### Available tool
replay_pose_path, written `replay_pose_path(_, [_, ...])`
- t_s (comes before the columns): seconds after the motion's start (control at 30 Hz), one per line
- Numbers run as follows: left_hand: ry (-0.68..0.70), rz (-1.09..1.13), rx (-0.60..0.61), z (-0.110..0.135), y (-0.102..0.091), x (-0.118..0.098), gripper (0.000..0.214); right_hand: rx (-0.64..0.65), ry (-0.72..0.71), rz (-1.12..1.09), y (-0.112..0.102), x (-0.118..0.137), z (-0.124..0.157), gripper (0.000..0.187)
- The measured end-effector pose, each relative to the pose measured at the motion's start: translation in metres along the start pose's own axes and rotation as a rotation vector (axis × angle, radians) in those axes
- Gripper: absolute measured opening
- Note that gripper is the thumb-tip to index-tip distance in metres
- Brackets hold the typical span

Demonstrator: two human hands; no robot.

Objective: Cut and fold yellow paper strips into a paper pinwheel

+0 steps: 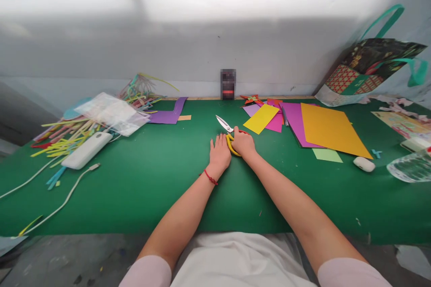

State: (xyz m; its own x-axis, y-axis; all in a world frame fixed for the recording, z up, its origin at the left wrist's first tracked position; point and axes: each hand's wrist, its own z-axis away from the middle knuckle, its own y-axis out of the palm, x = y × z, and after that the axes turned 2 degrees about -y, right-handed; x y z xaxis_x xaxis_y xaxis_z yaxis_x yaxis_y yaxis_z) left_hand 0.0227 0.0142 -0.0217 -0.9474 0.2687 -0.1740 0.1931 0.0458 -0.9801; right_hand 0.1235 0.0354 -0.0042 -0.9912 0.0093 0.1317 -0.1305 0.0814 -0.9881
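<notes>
My right hand is closed around the scissors, low over the middle of the green table. The metal blades point away to the upper left and look nearly together. A yellow handle loop shows below my fingers, and a thin red piece sticks out past the knuckles; whether it belongs to the scissors I cannot tell. Just beside the yellow loop, my left hand lies palm down with fingers stretched forward. Its fingertips are close under the blades, and nothing shows in it. A red cord bracelet circles the left wrist.
Coloured paper strips, a plastic bag, a white power bank and cables crowd the left. Purple paper lies behind. Rightward are a yellow sheet, an orange sheet, a white case and a bottle.
</notes>
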Motion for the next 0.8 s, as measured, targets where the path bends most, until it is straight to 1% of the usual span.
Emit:
replay_pose_path(0.1, [-0.002, -0.024, 0.067, 0.0, -0.001, 0.0, 0.051, 0.009, 0.005, -0.007, -0.001, 0.001, -0.001, 0.036])
replay_pose_path(0.2, [-0.006, -0.019, 0.103, -0.002, -0.003, 0.002, 0.051, 0.007, 0.006, -0.015, -0.002, 0.0, -0.001, 0.039])
replay_pose_path(0.4, [0.001, -0.037, 0.096, 0.0, -0.004, -0.001, 0.051, 0.008, 0.015, 0.002, 0.0, -0.001, -0.001, 0.04])
replay_pose_path(0.53, [0.029, -0.03, 0.098, -0.002, -0.006, 0.002, 0.05, 0.0, 0.013, 0.01, 0.0, -0.001, -0.001, 0.042])
replay_pose_path(0.63, [0.056, -0.022, 0.099, -0.01, -0.011, 0.008, 0.048, -0.009, 0.012, 0.004, 0.0, -0.001, 0.0, 0.041])
replay_pose_path(0.8, [-0.054, -0.071, 0.005, -0.039, -0.019, 0.011, 0.045, -0.036, 0.027, -0.005, 0.001, -0.002, 0.001, 0.036])
